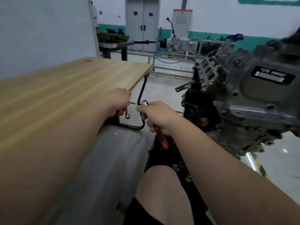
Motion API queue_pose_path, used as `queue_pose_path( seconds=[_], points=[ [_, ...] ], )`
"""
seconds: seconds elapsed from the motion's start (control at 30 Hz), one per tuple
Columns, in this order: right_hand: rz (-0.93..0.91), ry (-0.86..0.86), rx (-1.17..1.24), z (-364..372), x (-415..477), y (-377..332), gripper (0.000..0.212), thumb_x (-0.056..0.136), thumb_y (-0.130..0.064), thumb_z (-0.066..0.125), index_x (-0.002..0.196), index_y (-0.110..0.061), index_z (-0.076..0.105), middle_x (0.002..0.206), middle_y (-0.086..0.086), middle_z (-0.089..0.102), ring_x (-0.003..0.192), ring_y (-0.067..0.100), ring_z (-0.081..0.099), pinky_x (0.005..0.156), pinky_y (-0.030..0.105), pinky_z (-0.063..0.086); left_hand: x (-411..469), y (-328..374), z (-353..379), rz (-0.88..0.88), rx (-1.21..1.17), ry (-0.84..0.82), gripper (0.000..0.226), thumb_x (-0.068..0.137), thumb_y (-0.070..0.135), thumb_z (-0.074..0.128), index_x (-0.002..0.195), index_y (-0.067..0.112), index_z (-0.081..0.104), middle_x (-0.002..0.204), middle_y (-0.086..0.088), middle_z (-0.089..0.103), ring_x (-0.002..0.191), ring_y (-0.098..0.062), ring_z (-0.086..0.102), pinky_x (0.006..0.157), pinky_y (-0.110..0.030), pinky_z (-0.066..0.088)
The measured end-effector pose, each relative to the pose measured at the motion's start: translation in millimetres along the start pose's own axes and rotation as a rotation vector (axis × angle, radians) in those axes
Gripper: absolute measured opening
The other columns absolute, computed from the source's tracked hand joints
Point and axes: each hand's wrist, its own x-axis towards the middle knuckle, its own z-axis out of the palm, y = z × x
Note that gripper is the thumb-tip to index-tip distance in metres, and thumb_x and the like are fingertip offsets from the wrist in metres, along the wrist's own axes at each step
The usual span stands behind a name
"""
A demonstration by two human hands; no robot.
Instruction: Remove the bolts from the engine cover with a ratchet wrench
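Ratchet wrench (162, 141): held low between bench and engine, well apart from the cover; the chrome head pokes out above the fist and the red handle trails below it.
Right hand (159, 117): fingers curled tight round the wrench shank.
Left hand (117, 103): fingers pinching a chrome socket piece (127, 114), its end hanging down, just beside the wrench head but not joined to it.
Engine cover (259, 88): grey casting with a label plate, on the engine to the right, untouched.
Bench (65, 88): wooden top at the left, its edge beside the left hand.
Step, as I judge it: fitting the socket to the wrench.
Risk: a half-seated socket could drop off over the floor, or later slip and round off the bolts.
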Motion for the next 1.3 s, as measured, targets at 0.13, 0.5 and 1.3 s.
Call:
queue_pose_path(
  seconds=[0.13, 0.5, 1.3],
  points=[
    [0.142, -0.149, 0.039, 50, 46, -23, 0.016, 0.094, -0.003, 0.045, 0.08, -0.008, 0.049, 0.072, 0.01, 0.053, 0.046, 0.015, 0.039, 0.041, 0.022, 0.037, 19, -49, -79, -0.064, 0.379, 0.071, 0.027, 0.099, 0.023, 0.042, 0.084, 0.004, 0.052, 0.071, -0.015, 0.049, 0.051, -0.024, 0.04, 0.05, -0.029, 0.03],
    [-0.262, -0.155, -0.685, 230, 153, -69, 0.011, 0.092, -0.012, 0.05, 0.09, -0.004, 0.058, 0.083, 0.018, 0.059, 0.076, 0.03, 0.058, 0.056, 0.03, 0.045, 51, -126, -151, -0.144, 0.655, 0.417, 0.014, 0.092, 0.016, 0.05, 0.082, 0.017, 0.041, 0.111, -0.013, 0.06, 0.095, -0.031, 0.058, 0.065, -0.031, 0.036],
    [-0.578, -0.094, -0.717, 242, 142, -37, 0.028, 0.091, -0.011, 0.04, 0.09, -0.023, 0.066, 0.088, 0.003, 0.061, 0.079, 0.022, 0.052, 0.059, 0.028, 0.034, 66, -147, -169, -0.167, 0.718, 0.602, 0.013, 0.097, 0.024, 0.042, 0.085, 0.021, 0.047, 0.094, -0.006, 0.058, 0.084, -0.027, 0.051, 0.066, -0.033, 0.031]
  ],
)
